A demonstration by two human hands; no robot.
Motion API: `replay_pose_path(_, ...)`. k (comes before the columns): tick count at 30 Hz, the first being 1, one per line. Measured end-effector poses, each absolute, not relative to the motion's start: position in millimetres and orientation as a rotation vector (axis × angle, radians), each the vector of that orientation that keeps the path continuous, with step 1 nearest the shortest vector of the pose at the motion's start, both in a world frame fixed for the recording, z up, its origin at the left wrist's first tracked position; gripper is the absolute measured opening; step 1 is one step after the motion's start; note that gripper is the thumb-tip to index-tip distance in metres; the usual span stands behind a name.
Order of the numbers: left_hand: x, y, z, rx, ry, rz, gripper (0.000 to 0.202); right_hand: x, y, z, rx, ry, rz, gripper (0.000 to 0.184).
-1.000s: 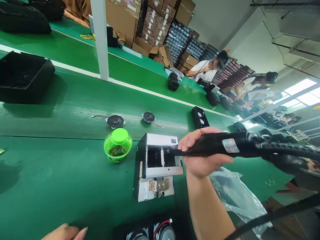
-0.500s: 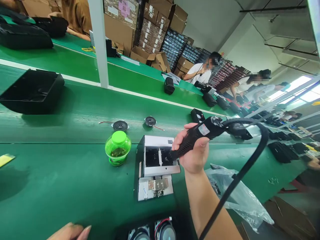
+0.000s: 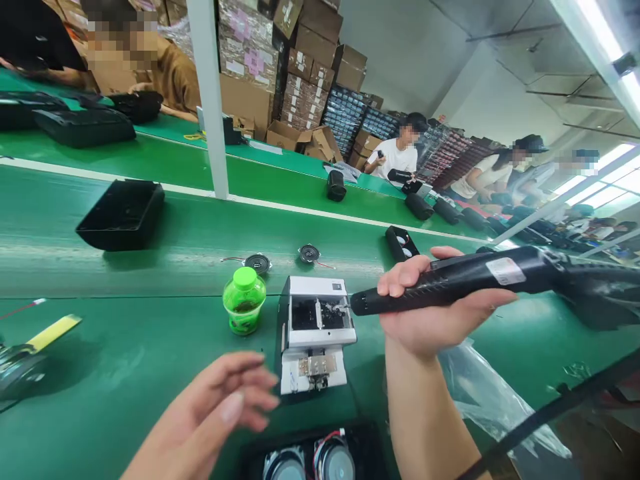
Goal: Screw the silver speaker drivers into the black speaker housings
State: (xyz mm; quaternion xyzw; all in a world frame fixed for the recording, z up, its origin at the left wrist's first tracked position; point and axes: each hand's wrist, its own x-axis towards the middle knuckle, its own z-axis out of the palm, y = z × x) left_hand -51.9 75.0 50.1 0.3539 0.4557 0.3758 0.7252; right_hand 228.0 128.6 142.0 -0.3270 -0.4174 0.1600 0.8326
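My right hand is wrapped round a black electric screwdriver that lies nearly level. Its tip points left, beside the screw feeder, a white and black box with a dark window and a metal bracket in front. My left hand hangs over the green bench with fingers apart, holding nothing. Below the feeder, at the bottom edge, two round speakers sit in a black housing, partly cut off. A green jar with dark contents stands left of the feeder.
Two loose speakers with wires lie behind the feeder on the conveyor. An open black housing sits further left. A clear plastic bag lies at the right. A white post rises beyond the belt. Co-workers sit across the line.
My left hand has come up from the bottom edge toward the feeder, its fingers opening. My right hand has moved right with the screwdriver, turning it nearly level.
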Motion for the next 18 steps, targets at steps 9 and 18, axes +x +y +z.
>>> replay_pose_path(9,80,121,117,0.409,0.598,0.879,0.06,230,106,180,-0.507,-0.897,0.29,0.065)
replay_pose_path(18,103,115,105,0.608,0.463,0.613,0.051,249,59,175,-0.557,-0.9,0.283,0.061)
